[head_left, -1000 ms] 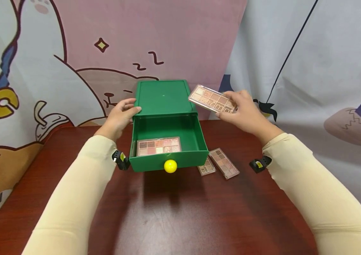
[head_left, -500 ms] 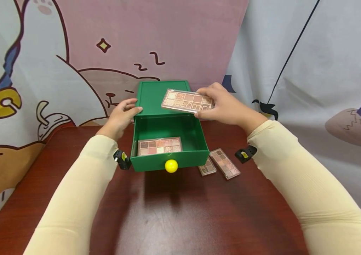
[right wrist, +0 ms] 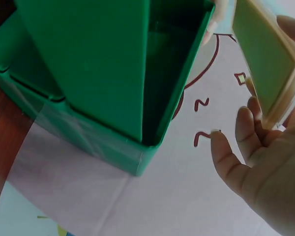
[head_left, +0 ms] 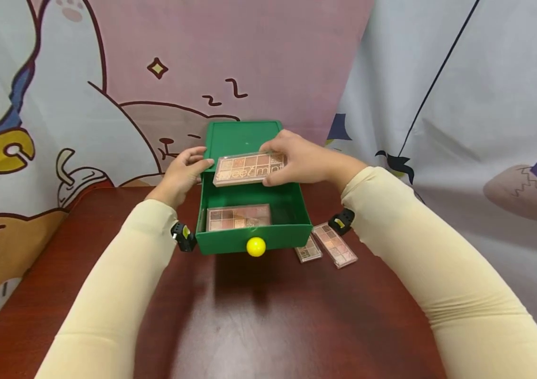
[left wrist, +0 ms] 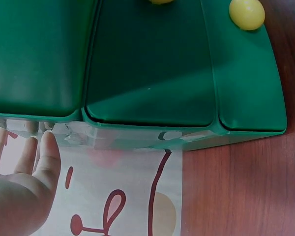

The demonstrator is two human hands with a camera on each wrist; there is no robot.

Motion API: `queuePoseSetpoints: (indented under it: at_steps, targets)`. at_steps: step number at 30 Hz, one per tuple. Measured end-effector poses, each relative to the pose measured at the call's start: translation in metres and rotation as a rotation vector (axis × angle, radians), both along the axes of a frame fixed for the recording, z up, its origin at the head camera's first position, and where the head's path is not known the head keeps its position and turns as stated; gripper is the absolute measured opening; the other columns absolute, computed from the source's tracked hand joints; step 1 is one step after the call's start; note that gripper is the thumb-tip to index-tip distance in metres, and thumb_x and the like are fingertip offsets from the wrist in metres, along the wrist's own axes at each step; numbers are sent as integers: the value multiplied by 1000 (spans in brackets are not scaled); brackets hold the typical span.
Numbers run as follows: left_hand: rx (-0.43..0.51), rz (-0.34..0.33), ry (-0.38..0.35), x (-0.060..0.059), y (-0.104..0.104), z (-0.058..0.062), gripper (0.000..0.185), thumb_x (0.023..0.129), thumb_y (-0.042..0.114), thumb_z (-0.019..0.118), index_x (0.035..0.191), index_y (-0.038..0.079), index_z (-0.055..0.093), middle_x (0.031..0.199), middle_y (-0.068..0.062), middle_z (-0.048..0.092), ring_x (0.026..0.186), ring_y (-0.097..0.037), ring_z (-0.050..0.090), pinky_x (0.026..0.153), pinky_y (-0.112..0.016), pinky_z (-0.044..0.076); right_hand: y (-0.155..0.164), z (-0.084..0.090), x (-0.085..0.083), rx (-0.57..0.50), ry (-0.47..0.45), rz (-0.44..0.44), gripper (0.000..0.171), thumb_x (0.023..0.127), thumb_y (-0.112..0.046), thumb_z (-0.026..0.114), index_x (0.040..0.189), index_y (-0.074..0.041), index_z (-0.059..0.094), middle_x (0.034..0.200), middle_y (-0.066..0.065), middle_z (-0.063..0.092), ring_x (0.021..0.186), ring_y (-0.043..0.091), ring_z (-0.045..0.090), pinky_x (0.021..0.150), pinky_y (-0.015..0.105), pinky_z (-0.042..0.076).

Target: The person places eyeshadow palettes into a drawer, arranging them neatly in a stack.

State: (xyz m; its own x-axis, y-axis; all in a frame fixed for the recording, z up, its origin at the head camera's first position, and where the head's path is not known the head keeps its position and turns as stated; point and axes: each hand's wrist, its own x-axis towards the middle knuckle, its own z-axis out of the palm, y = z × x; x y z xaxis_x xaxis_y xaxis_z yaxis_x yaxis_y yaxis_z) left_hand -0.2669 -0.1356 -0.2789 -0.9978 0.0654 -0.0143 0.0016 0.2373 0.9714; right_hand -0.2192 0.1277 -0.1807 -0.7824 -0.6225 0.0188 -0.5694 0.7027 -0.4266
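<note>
So the eyeshadow palette (head_left: 248, 168) with "sweet mint" on its clear lid is up in the air right over the back part of the open drawer (head_left: 254, 231), held level-ish by the right hand (head_left: 297, 160), fingers curled around its right end with the thumb underneath. From the right wrist view you just see the palette's pale back side pinched against the fingers. The left hand (head_left: 182, 171) sits flat-fingered against the top left front corner of the green box (head_left: 242, 139), not gripping anything. A second palette (head_left: 237, 217) already lies in the drawer, right behind its front wall with the yellow knob (head_left: 256, 246). Two more palettes (head_left: 327, 246) lie on the red-brown table (head_left: 259, 326) just right of the drawer. The box stands near the table's far edge, in front of a cartoon curtain (head_left: 107, 79).
</note>
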Motion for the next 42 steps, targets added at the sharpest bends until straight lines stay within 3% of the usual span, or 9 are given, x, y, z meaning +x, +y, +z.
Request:
queuePoseSetpoints:
  at_steps: [12,21,27,36,42]
  targets:
    - [-25,-11,12,2,-1,-2,57,98,32,57,149,19,35,150,-9,35,128,-27,40,102,-46,38,-33,-2,-5,225,-112,55,66,81,-29,71,140,-9,50,121,11,46,103,24,41,85,35,40]
    - [-28,-14,6,2,0,-1,57,98,33,55,150,20,35,150,-8,35,118,-25,43,91,-37,41,-48,-4,-6,353,-163,80,65,84,-29,66,143,-11,46,133,11,42,111,24,43,95,37,40]
    - [-20,-14,9,2,1,0,57,98,33,56,150,20,35,150,-9,35,117,-24,42,92,-38,41,-50,-7,-8,412,-185,66,66,84,-28,64,145,-12,45,141,10,39,120,24,41,101,38,38]
    - [-12,-12,3,2,1,3,58,98,33,56,150,19,35,151,-9,34,122,-25,41,94,-40,40,-54,-6,-10,445,-202,41,68,86,-33,68,147,-16,42,142,11,38,124,24,40,102,39,38]
    - [-14,-7,-6,2,0,2,58,98,34,56,150,19,35,151,-9,34,122,-26,41,91,-35,40,-45,0,-12,264,-226,47,70,87,-35,71,147,-15,41,139,10,45,127,26,42,103,41,39]
